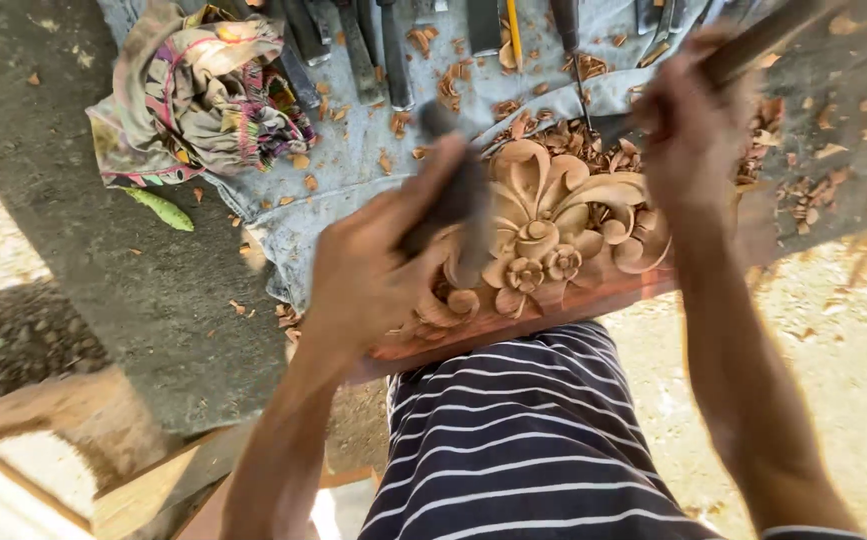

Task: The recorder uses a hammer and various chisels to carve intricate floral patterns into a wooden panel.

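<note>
Carved floral panel [553, 235] lies just beyond the left hand [373, 270], propped at the surface [153, 280] edge. Left fingers [438, 175] are wrapped round a dark chisel [458, 205], tip on the carving. Right hand [693, 130] is clamped on a mallet handle [753, 45]. Chisel best kept low, strikes light, so petals aren't chipped.

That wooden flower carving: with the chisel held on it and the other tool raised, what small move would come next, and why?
Probably a light tap. The left hand holds a dark chisel with its tip among the petals of the floral carving, while the right hand has a long-handled striking tool raised, blurred, above the panel. Wood chips lie around the carving, which suggests cutting in small bites.
</note>
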